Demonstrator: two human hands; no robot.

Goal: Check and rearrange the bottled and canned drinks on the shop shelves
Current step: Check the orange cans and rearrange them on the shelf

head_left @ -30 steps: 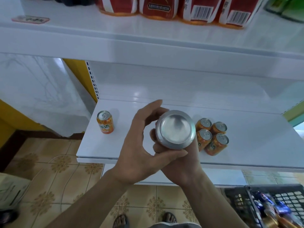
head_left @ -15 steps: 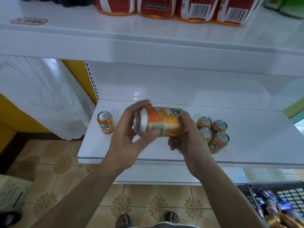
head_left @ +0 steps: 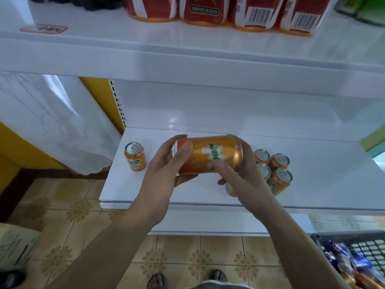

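White metal shop shelf (head_left: 323, 184) sits before you; above it the orange aluminium drink can (head_left: 210, 156) lies sideways, your left grip (head_left: 164, 174) curled round one end, right grip (head_left: 245, 180) round the other. Likely full, thin-walled, slick: hold its sides firmly. Matching orange cans (head_left: 282, 178) stand just beside; the dark plastic crate (head_left: 354, 234) holds mixed cans (head_left: 361, 262).

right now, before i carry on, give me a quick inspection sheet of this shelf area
surface: white shelf, glossy
job's things: orange can held sideways over it; lone can upright at left; group of cans upright at right
clutter: pink tag on the upper shelf
grippers: left hand and right hand both grip the orange can
cables: thin pale line on the floor tiles, maybe a cord
surroundings: red packs above; basket of drinks lower right
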